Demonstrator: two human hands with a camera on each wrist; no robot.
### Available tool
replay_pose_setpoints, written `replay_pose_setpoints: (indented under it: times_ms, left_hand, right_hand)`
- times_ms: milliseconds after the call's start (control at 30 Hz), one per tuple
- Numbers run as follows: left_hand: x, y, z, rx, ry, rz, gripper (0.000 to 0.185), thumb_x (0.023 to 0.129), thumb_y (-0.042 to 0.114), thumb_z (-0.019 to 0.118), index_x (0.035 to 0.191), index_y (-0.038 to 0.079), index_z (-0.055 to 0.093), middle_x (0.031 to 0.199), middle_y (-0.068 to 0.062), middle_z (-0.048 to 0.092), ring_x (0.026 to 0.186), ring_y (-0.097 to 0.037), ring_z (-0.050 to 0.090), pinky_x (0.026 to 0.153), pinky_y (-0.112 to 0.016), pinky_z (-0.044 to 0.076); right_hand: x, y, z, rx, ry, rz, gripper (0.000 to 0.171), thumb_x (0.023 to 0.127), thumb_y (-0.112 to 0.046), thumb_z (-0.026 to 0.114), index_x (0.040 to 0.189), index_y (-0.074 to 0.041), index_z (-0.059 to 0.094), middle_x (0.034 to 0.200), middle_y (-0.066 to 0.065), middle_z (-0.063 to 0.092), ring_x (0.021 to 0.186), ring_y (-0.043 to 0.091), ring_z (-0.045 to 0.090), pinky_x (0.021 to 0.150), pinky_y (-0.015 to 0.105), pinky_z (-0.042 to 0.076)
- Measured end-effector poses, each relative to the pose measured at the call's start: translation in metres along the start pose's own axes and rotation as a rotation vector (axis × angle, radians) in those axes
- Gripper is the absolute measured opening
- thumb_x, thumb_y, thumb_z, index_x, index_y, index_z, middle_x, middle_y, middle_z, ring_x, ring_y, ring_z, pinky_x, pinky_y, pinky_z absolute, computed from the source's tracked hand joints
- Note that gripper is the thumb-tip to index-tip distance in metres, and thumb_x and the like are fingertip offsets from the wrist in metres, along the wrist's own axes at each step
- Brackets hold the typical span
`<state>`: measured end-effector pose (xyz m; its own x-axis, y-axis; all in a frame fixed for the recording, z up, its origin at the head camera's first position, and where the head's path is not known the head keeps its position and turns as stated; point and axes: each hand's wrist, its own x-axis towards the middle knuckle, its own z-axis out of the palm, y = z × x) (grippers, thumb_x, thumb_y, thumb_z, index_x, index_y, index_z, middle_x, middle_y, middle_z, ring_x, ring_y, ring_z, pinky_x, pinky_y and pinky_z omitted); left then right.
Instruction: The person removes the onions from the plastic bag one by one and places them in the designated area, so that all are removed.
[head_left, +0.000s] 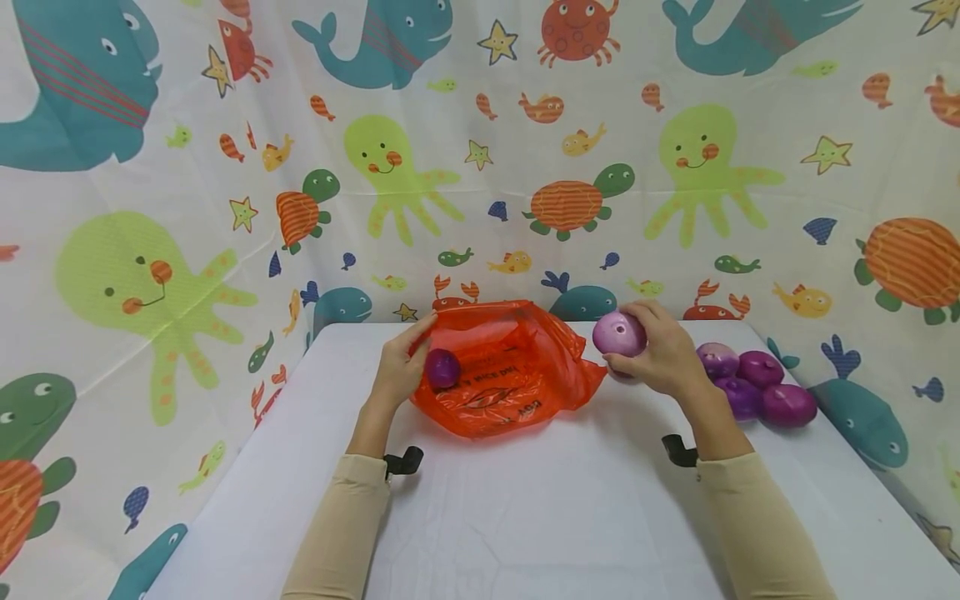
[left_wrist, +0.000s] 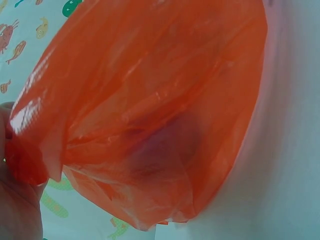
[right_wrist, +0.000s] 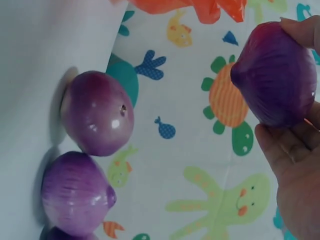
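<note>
the left hand rests at the near-left edge of an orange plastic bag that lies open on the white surface. its fingers curl over the bag's rim and pinch the film, holding the mouth up and open; in the left wrist view the same bag fills the picture, bunched against the palm at the lower left. just beside those fingers, inside the bag, lies a dark purple onion, seen in the left wrist view only as a dim purple shape through the plastic.

the right hand is raised a little above the surface, just right of the bag's far corner. its fingers wrap around a pale purple onion, thumb below and fingertips over the top, so the onion sits at the fingertips, close to the bag's edge but outside it. the right wrist view shows this held onion pressed between fingers and palm.

behind the right hand's fingers, toward the wrist side and further right, a cluster of purple onions lies on the surface, touching one another; two of them show large in the right wrist view. a sea-animal patterned curtain hangs around the surface on all sides.
</note>
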<state>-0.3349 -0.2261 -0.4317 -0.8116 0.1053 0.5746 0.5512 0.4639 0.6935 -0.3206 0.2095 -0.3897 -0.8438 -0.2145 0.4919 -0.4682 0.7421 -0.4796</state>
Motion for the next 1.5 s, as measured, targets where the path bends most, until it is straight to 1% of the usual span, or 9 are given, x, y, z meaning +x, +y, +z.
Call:
replay_pose_setpoints:
  times_ms: [233,433,500,567,700,933,1067,1200,1500]
  left_hand:
    - [-0.001,0.001,0.001,0.021,-0.014,-0.012,0.048,0.105,0.000,0.054,0.152,0.013,0.055,0.155,-0.007,0.056,0.146,-0.028,0.051,0.117,-0.046,0.045]
    - [-0.001,0.002,0.001,0.025,-0.016,-0.015,0.047,0.106,0.001,0.054,0.152,0.013,0.055,0.155,-0.006,0.056,0.146,-0.026,0.051,0.117,-0.044,0.045]
    - [0.000,0.002,0.001,0.017,-0.015,-0.011,0.047,0.105,0.001,0.054,0.151,0.013,0.056,0.155,-0.006,0.056,0.146,-0.026,0.051,0.117,-0.043,0.045]
    - [0.000,0.001,0.001,0.011,-0.013,-0.004,0.047,0.105,0.000,0.054,0.151,0.012,0.056,0.154,-0.007,0.057,0.146,-0.027,0.051,0.117,-0.044,0.045]
    - [0.001,0.002,0.000,0.009,-0.009,0.004,0.048,0.104,-0.002,0.055,0.150,0.011,0.057,0.154,-0.008,0.057,0.146,-0.028,0.051,0.116,-0.044,0.045]
    - [0.000,0.004,0.000,0.015,-0.012,-0.007,0.048,0.104,-0.001,0.055,0.150,0.013,0.057,0.154,-0.006,0.057,0.146,-0.027,0.051,0.116,-0.044,0.046]
    - [0.001,0.003,0.000,0.014,-0.014,-0.012,0.049,0.104,-0.002,0.055,0.151,0.014,0.056,0.154,-0.006,0.057,0.146,-0.026,0.051,0.116,-0.044,0.046]
    - [0.001,0.002,0.000,0.013,-0.010,-0.008,0.049,0.104,-0.003,0.055,0.150,0.013,0.057,0.154,-0.006,0.057,0.146,-0.026,0.051,0.116,-0.043,0.046]
    - [0.001,0.001,0.001,0.019,-0.010,-0.004,0.049,0.104,-0.003,0.055,0.150,0.013,0.057,0.154,-0.007,0.058,0.146,-0.028,0.052,0.116,-0.045,0.046]
  right_hand:
    - [-0.005,0.008,-0.007,0.002,-0.018,0.052,0.076,0.078,-0.027,0.092,0.142,-0.010,0.055,0.142,0.016,0.055,0.124,0.041,0.057,0.094,0.068,0.057]
    - [-0.009,0.016,-0.014,-0.020,-0.021,0.061,0.078,0.078,-0.031,0.092,0.143,-0.009,0.055,0.141,0.016,0.055,0.125,0.041,0.056,0.095,0.068,0.056]
    - [-0.010,0.019,-0.017,-0.035,-0.038,0.063,0.080,0.078,-0.035,0.092,0.144,-0.009,0.054,0.142,0.017,0.054,0.126,0.042,0.055,0.095,0.069,0.055]
    - [-0.011,0.021,-0.022,-0.040,-0.067,0.091,0.083,0.078,-0.039,0.092,0.146,-0.011,0.053,0.143,0.017,0.053,0.127,0.043,0.053,0.095,0.070,0.055]
    - [-0.013,0.025,-0.031,-0.067,-0.124,0.128,0.085,0.079,-0.041,0.091,0.148,-0.011,0.052,0.145,0.017,0.050,0.128,0.045,0.052,0.096,0.072,0.053]
    - [-0.013,0.030,-0.040,-0.076,-0.141,0.124,0.087,0.079,-0.046,0.089,0.148,-0.009,0.051,0.144,0.020,0.049,0.128,0.047,0.051,0.098,0.074,0.051]
    - [-0.013,0.033,-0.043,-0.068,-0.162,0.126,0.084,0.081,-0.037,0.090,0.149,-0.008,0.049,0.145,0.020,0.047,0.129,0.048,0.050,0.099,0.074,0.050]
    - [-0.013,0.037,-0.046,-0.064,-0.204,0.123,0.083,0.081,-0.025,0.090,0.150,-0.005,0.048,0.146,0.021,0.046,0.131,0.049,0.049,0.103,0.074,0.047]
    - [-0.013,0.044,-0.050,-0.065,-0.283,0.120,0.080,0.080,-0.019,0.089,0.149,-0.003,0.051,0.144,0.023,0.051,0.132,0.049,0.050,0.110,0.073,0.041]
